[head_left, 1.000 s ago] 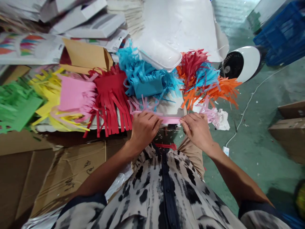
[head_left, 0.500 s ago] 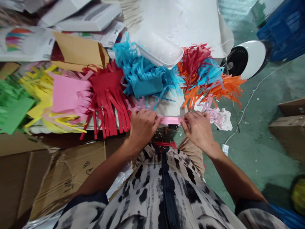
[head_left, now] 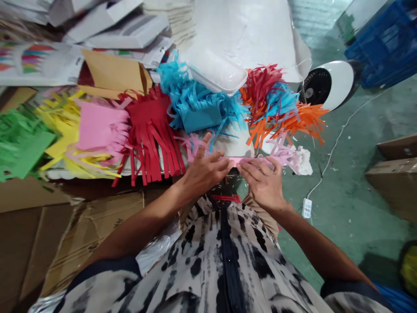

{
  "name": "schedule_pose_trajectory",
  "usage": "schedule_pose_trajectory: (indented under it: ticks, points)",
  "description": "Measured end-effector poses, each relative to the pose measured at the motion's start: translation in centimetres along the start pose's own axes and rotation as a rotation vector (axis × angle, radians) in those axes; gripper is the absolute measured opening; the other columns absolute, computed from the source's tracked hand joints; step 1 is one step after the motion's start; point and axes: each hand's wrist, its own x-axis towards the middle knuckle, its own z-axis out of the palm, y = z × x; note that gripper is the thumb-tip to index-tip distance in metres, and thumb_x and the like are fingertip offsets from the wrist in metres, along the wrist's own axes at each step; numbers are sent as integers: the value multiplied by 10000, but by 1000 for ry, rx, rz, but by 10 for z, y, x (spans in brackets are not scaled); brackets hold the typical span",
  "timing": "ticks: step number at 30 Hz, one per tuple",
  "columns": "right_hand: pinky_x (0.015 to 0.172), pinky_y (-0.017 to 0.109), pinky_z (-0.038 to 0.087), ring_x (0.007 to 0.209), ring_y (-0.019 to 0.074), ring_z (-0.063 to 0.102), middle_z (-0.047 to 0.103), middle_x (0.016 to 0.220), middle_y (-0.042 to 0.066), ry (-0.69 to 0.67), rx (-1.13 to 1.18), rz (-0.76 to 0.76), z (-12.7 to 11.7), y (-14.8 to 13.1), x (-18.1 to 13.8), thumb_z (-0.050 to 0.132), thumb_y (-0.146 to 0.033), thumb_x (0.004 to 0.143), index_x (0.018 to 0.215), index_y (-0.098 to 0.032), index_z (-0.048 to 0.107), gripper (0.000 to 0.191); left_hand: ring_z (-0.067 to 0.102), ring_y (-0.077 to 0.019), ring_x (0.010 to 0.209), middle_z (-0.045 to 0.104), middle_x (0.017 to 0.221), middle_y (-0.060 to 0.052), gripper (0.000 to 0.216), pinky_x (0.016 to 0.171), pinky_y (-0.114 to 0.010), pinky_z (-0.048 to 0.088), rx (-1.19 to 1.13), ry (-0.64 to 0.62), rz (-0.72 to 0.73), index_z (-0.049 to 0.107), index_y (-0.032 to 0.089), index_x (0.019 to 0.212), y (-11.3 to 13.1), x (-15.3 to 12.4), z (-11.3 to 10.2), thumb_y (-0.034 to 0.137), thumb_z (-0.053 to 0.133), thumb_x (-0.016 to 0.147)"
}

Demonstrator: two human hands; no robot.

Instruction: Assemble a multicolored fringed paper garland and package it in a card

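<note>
At the table's front edge lies a pink tissue-paper strip with fringed ends. Its left fringe sticks out beyond my left hand, and its right fringe spreads past my right hand. My left hand rests over the strip with its fingers stretched out, one finger raised. My right hand lies on the strip from the other side, fingers extended along it. The fingertips of both hands almost meet at the middle. Most of the strip is hidden under the fingers.
Fringed tissue bundles in green, yellow, pink, red, blue and orange line the table. Behind them are a clear plastic tray and a brown envelope. A fan stands at right.
Both hands have slid inward along the pink strip, so less of it shows between them. From gripping it, the fingers have stretched out over it.
</note>
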Motion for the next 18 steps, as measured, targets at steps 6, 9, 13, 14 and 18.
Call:
schedule_pose_trajectory:
  ticks: [6, 9, 13, 14, 18]
  points:
    - [1116, 587, 323, 1159, 311, 666, 807, 1155, -8, 186, -175, 67, -26, 20, -14, 550, -103, 953, 1340, -370, 649, 481, 673, -235, 1247, 761, 1245, -22, 352, 1326, -737, 119, -10, -19, 13, 636, 297, 1376, -2, -10, 1, 163, 539, 1065]
    - [1070, 560, 366, 1180, 312, 652, 781, 1267, 12, 118, -121, -7, -21, 7, -2, 565, -135, 948, 1393, -334, 617, 490, 670, -243, 1260, 756, 1279, -24, 344, 1322, -747, 111, 9, -36, -2, 627, 301, 1385, 5, -9, 2, 188, 515, 1079]
    - [1039, 553, 368, 1237, 330, 637, 759, 1323, 60, -24, -35, 19, -7, -4, 9, 532, -140, 982, 1374, -279, 642, 431, 670, -245, 1290, 779, 1259, -8, 331, 1327, -737, 105, 26, 47, 26, 673, 280, 1293, -1, -18, 0, 118, 495, 1067]
    - [1047, 554, 358, 1241, 323, 637, 763, 1317, 55, -16, -33, 30, -6, -4, 8, 525, -147, 996, 1362, -277, 652, 409, 681, -241, 1276, 793, 1223, 7, 344, 1330, -731, 103, 27, 91, 22, 696, 288, 1240, -7, -23, -2, 85, 491, 1053]
    - [1048, 556, 342, 1229, 309, 640, 783, 1278, 24, 12, -51, 18, -8, 3, 7, 528, -197, 1004, 1289, -293, 689, 341, 686, -284, 1240, 817, 1115, 52, 260, 1296, -779, 96, -61, 200, -126, 748, 322, 943, -36, -47, -26, 122, 582, 957]
